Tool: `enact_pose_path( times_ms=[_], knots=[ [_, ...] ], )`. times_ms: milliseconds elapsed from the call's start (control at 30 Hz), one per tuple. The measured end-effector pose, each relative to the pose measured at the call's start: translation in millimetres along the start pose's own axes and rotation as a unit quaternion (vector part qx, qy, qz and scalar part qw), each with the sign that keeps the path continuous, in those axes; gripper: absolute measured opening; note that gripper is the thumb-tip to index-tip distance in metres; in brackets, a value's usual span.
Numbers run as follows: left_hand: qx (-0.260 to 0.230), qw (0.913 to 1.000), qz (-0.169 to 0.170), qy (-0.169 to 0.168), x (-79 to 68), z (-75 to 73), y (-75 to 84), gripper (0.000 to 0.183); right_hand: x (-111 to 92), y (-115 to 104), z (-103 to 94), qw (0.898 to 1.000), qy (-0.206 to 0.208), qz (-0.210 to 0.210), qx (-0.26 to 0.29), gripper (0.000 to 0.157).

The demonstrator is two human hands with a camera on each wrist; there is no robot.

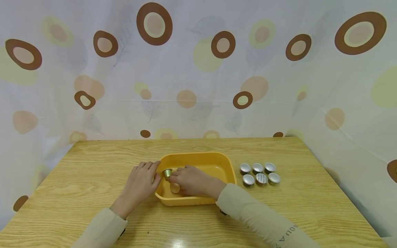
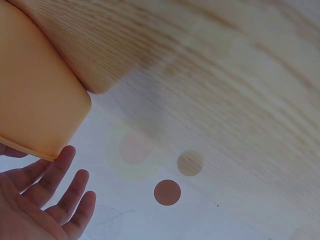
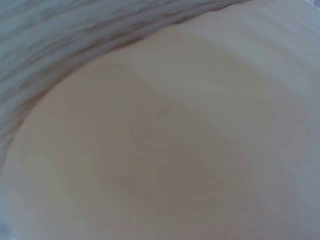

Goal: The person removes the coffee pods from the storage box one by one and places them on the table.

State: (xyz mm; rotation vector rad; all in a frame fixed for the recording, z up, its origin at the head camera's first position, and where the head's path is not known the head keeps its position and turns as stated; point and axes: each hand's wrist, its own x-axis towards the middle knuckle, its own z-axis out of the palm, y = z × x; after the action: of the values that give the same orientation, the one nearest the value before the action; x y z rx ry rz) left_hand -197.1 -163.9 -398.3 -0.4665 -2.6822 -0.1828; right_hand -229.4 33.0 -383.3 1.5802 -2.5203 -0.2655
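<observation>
My left hand (image 1: 141,181) holds the left end of a yellow plastic tray (image 1: 195,200), thumb over the inner side of its rim and fingers on the outside. Inside the tray, my right hand (image 1: 193,181) reaches in palm down, its fingertips right at a gold-green coffee capsule (image 1: 167,173) that lies tilted. Just below those fingers shows a rounded copper-coloured capsule (image 1: 175,187). The thumb is hidden, so I cannot tell whether the right hand grips either capsule. A blurred, pale surface fills most of the right wrist view.
Several coffee capsules (image 1: 261,178) stand lids up in two rows right of the tray, mostly silver, one with a printed lid. The wooden table (image 1: 102,165) meets a patterned cloth (image 1: 186,117) at the back and sides.
</observation>
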Motion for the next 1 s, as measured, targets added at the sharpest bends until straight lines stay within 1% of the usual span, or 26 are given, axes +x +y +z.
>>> enact_pose_path(
  times_ms=[167, 333, 567, 767, 1000],
  knots=[
    [0.002, 1.0, -0.001, -0.001, 0.3, 0.0, -0.6, 0.038, -3.6, 3.5, -2.7, 0.999, -0.013, 0.023, 0.039, 0.043],
    [-0.004, 1.0, -0.002, 0.0, 0.8, 1.1, -1.0, 0.038, -9.2, 7.4, -3.4, 0.998, -0.011, 0.041, 0.056, 0.041],
    [-0.01, 0.9999, 0.0, 0.007, 1.0, 2.0, -1.0, 0.038, -21.1, 14.2, -2.3, 0.995, 0.011, 0.054, 0.081, 0.033],
    [-0.012, 0.9998, 0.002, 0.013, 0.5, 2.7, -0.7, 0.037, -32.2, 18.8, -4.6, 0.991, 0.021, 0.072, 0.11, 0.032],
    [-0.013, 0.9998, 0.002, 0.015, 0.4, 1.3, 0.1, 0.036, -45.6, 25.8, -6.5, 0.988, 0.048, 0.076, 0.127, 0.031]
  ],
)
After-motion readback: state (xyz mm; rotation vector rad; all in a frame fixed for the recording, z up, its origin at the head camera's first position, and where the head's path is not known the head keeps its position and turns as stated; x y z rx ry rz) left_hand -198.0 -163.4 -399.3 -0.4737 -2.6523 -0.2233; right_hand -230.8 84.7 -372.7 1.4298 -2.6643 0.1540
